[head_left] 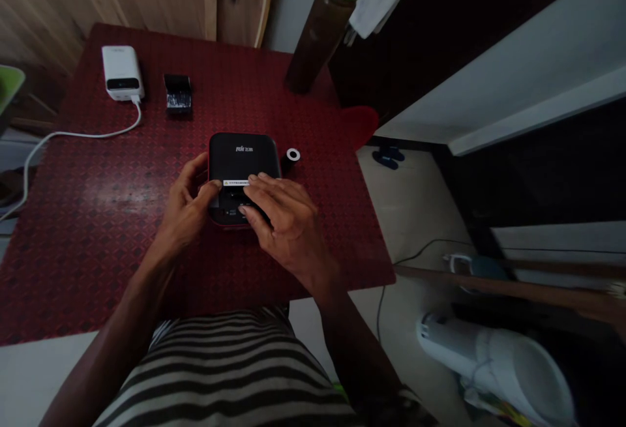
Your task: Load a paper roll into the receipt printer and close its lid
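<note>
A black square device [243, 160] with rounded corners, a red edge and a white label strip lies on the red patterned table [107, 218]. My left hand [186, 205] grips its left side, with the thumb on top near the label. Over the lower right part of the device lies my right hand [283, 218], its fingertips at a dark slot below the label and its thumb beneath. Whether those fingertips pinch a small part is hidden. Just right of the device is a small black roll [293, 155] with a white ring end.
At the back left sits a white power bank [122, 73] with a white cable [88, 135]. Beside it is a small black open object [178, 94]. A brown bottle with a green cap [317, 36] stands at the back right edge. A red stool [359, 126] shows beyond.
</note>
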A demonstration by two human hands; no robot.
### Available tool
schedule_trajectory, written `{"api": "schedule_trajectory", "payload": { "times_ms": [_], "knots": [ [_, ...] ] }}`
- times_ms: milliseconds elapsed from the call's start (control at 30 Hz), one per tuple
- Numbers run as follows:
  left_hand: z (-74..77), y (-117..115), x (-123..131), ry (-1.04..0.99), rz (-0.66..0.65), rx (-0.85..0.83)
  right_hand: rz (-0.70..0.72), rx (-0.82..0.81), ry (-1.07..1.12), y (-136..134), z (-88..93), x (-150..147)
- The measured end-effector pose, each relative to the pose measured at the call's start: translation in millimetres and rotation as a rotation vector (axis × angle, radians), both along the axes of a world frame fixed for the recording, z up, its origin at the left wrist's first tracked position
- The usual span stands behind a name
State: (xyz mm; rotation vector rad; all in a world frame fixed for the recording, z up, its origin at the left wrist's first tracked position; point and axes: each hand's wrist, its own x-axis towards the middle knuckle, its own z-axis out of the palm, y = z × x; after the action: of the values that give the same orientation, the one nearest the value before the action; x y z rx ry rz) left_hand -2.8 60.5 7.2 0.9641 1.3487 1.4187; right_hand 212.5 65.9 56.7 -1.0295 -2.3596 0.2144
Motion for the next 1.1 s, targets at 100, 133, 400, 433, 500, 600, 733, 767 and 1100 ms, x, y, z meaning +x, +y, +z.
{"api": "schedule_trajectory", "payload": {
  "times_ms": [100,133,400,433,500,600,733,767,1100],
  "knots": [
    [-2.3,1,-1,0.015,-0.003,0.018,0.004,0.024,0.015,-1,-1.8,-1],
    [-3.0,1,-1,0.016,-0.008,0.021,0.001,0.02,0.014,-1,-2.4,-1],
    [-2.4,4,2,0.006,0.003,0.033,0.021,0.008,0.079,5,-12.9,1],
    [-1.3,4,3,-0.001,0.009,0.024,0.032,0.016,0.099,6,-14.6,1],
    [0.9,1,4,-0.022,0.022,0.003,0.05,0.014,0.128,9,-16.8,4],
    [3.8,-7,2,-0.064,0.031,-0.035,0.075,0.02,0.2,11,-17.1,8],
    [6.4,-22,-5,-0.121,-0.012,-0.076,-0.002,0.08,0.359,4,-16.8,18],
    [7.1,-25,-6,-0.121,-0.021,-0.081,-0.045,0.075,0.386,1,-18.1,21],
    [22.4,-26,-5,0.022,-0.04,-0.112,-0.267,-0.238,0.477,-40,-58.5,32]
  ]
}}
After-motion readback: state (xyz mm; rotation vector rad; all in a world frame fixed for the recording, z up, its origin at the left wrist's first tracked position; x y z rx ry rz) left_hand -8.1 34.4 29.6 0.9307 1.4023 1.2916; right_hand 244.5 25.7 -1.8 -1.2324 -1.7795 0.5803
